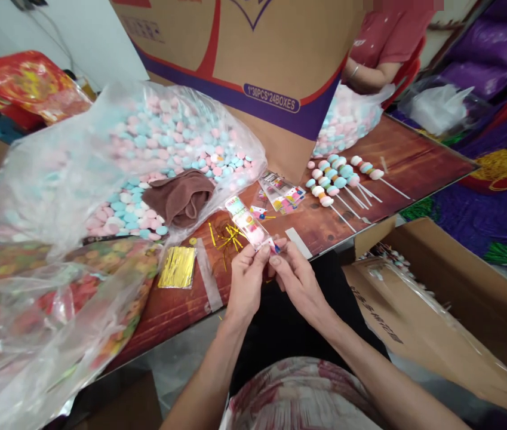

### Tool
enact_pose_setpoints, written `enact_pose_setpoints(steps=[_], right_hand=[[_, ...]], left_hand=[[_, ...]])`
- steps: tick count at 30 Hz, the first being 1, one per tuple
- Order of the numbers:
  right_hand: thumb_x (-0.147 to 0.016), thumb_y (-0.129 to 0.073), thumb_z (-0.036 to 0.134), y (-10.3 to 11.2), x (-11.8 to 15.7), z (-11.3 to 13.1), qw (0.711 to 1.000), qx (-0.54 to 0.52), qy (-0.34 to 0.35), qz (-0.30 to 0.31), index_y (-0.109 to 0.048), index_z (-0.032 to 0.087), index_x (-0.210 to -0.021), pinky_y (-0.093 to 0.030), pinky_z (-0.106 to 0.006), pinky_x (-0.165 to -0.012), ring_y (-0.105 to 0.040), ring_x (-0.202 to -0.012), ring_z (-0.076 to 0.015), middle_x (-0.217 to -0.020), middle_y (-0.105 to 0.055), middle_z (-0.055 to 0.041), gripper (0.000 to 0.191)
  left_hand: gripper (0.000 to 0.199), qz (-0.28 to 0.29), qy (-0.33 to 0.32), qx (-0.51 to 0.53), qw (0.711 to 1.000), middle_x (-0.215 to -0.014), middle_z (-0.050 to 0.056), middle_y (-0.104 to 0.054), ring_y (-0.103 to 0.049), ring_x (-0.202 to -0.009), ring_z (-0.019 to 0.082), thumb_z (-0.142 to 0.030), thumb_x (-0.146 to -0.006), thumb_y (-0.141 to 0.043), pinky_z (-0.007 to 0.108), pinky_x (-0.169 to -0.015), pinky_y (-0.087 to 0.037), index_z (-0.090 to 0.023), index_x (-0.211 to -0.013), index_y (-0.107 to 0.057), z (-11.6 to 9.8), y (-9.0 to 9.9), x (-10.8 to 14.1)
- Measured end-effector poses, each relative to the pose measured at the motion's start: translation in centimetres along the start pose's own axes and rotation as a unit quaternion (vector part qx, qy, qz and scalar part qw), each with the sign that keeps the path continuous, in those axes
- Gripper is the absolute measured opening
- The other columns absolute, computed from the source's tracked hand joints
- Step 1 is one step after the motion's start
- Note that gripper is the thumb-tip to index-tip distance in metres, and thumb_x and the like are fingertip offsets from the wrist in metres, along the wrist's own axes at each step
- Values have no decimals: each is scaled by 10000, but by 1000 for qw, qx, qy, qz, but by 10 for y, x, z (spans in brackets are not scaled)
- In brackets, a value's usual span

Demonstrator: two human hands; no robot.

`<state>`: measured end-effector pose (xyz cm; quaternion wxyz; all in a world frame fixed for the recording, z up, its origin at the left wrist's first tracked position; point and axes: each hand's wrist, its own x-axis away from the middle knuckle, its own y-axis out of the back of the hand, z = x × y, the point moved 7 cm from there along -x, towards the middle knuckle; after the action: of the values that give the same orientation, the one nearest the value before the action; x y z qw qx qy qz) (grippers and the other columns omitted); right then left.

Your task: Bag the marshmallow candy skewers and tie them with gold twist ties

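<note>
Both of my hands are closed on the lower end of a small printed clear bag (248,222) with pastel marshmallows inside. My left hand (249,272) pinches its gathered end, thumb on top. Close beside it, my right hand (295,269) pinches the same end from the right; the fingertips partly hide what is between them. Loose gold twist ties (230,237) lie just left of the bag. Beyond it are flat printed bags (280,192). Several marshmallow skewers (331,179) on white sticks rest farther right on the table.
A big clear sack of pastel marshmallows (163,137) covers the table's left, with a brown cloth (180,196) on it. A gold twist-tie pack (178,267) lies nearer. A tall carton (280,54) stands behind; an open box (436,310) is at right. Another person (385,45) sits opposite.
</note>
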<state>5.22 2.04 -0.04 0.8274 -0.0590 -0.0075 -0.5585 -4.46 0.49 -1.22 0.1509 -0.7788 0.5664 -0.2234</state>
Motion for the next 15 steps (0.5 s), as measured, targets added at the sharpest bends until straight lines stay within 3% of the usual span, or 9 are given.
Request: enact_pose_setpoints(steps=[4, 6, 8, 10, 12, 13, 15], right_hand=[[-896, -546, 466, -21, -3, -4, 987, -130, -92, 26, -494, 197, -683, -233, -221, -421, -290, -416, -75, -474, -404, 71, 347], [-880, -541, 425, -38, -1, -7, 972, -182, -140, 53, -485, 195, -639, -197, -222, -411, -225, -385, -68, -418, -332, 89, 337], [-890, -499, 391, -55, 2, -8, 968, -165, -162, 101, -507, 190, -643, -193, -224, -412, -229, -365, -67, -406, -338, 87, 319], [-922, -436, 345, -71, 5, -7, 972, -61, -140, 178, -514, 187, -633, -243, -227, -437, -322, -370, -78, -428, -423, 56, 338], [-929, -429, 264, -81, 5, -3, 960, 125, -62, 242, -519, 184, -618, -296, -239, -499, -440, -440, -99, -497, -524, 17, 333], [-923, -445, 222, -83, 3, 0, 940, 232, -12, 249, -529, 181, -619, -303, -248, -527, -481, -489, -112, -543, -561, 1, 318], [-911, -483, 157, -82, -5, 6, 881, 418, 82, 206, -579, 178, -671, -291, -266, -556, -521, -585, -138, -650, -611, -26, 259]], left_hand=[[319, 30, 12, -3, 999, -619, -9, -608, -502, -488, 96, -408, -844, -671, 242, -530, -465, -178, -1062, -698, -7, 3, 13], [321, 19, 26, 33, 999, -709, 24, -648, -541, -542, 112, -413, -831, -685, 257, -569, -486, -186, -1058, -694, -13, 12, 19], [316, -22, 21, 71, 997, -800, 42, -661, -553, -587, 112, -396, -793, -727, 248, -577, -489, -188, -1029, -699, -20, 28, 26], [317, -67, 3, 98, 993, -781, 26, -624, -535, -595, 102, -364, -749, -771, 221, -542, -473, -181, -998, -701, -27, 46, 33], [297, -109, -30, 119, 986, -678, -14, -530, -502, -588, 90, -331, -722, -797, 201, -536, -468, -166, -948, -697, -35, 64, 38], [272, -129, -46, 123, 983, -637, -32, -477, -476, -575, 80, -315, -718, -803, 199, -553, -477, -159, -910, -690, -39, 73, 41], [229, -169, -74, 117, 976, -603, -52, -410, -410, -539, 56, -281, -719, -805, 188, -557, -471, -144, -842, -670, -47, 90, 45]])
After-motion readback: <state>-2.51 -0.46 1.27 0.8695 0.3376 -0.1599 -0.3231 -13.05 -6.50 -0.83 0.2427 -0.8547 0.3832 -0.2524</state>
